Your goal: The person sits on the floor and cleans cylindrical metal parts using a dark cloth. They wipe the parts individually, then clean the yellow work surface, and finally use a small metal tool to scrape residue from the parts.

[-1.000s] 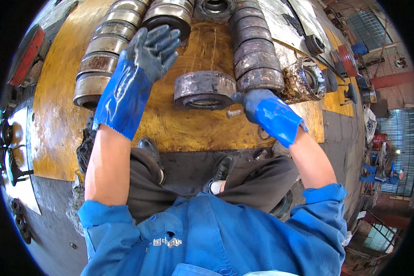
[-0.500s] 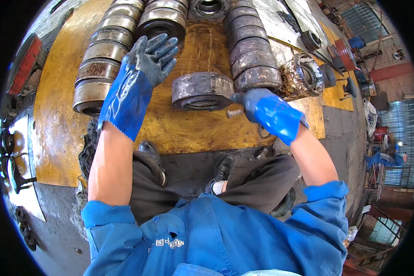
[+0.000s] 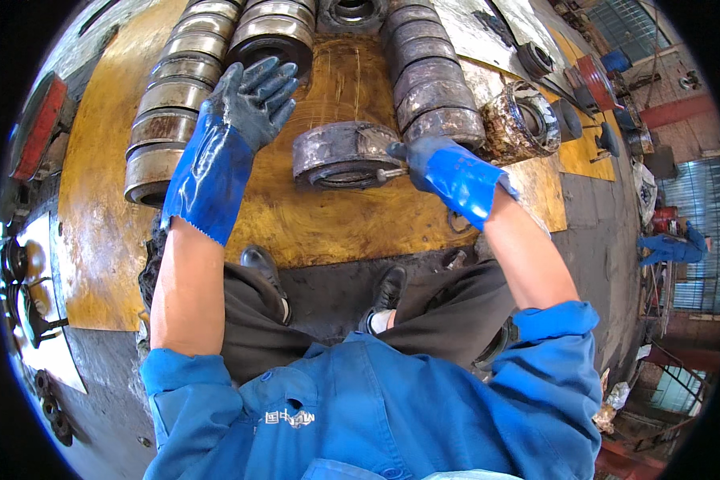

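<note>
- Rings were lined up in a row beside the left hand, which was held spread, nothing gripped.
- The loose ring was set on the yellow board right of it, nearer the right hand, its bore axis turned toward the wearer.
- A metal pin, pointed leftward at that ring, was clasped in the right hand.

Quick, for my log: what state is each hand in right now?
Blue-gloved left hand: open, fingers extended, nothing visibly held.
Blue-gloved right hand: closed, holding a short silvery metal rod-shaped piece.
</note>
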Demonstrator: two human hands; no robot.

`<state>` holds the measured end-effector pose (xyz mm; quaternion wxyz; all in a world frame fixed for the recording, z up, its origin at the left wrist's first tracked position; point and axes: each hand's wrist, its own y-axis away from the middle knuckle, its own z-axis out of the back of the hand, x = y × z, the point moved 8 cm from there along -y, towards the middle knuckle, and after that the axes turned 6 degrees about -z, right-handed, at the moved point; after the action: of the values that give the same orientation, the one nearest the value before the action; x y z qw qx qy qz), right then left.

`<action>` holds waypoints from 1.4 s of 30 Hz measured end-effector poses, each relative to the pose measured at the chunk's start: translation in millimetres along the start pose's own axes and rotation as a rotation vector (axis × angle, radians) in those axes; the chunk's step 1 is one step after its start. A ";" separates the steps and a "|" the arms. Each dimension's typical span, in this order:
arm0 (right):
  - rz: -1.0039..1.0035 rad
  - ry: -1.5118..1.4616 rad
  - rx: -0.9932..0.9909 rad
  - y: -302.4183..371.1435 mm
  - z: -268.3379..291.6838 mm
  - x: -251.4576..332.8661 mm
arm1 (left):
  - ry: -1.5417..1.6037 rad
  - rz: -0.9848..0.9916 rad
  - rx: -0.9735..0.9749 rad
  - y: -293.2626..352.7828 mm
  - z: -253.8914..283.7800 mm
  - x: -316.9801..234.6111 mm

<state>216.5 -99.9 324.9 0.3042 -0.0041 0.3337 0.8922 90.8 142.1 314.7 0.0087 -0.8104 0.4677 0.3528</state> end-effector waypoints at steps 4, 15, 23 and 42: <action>0.069 0.141 0.006 10.4 -15.4 9.5 | -0.010 -0.068 -0.016 17.6 4.9 -24.7; -0.029 -0.119 0.073 -3.0 -7.8 -1.7 | -0.071 -0.097 0.043 11.0 11.1 -25.1; 0.024 -0.172 0.029 -0.3 -9.6 -11.7 | -0.013 -0.077 0.007 3.8 17.6 -16.7; 0.104 -0.253 -0.184 -18.4 -69.5 -63.8 | 0.026 -0.040 0.154 -2.3 20.7 -27.3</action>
<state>264.9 -165.0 273.4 0.2956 0.0977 0.2094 0.9270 72.3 171.0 314.2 0.0719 -0.8211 0.4771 0.3051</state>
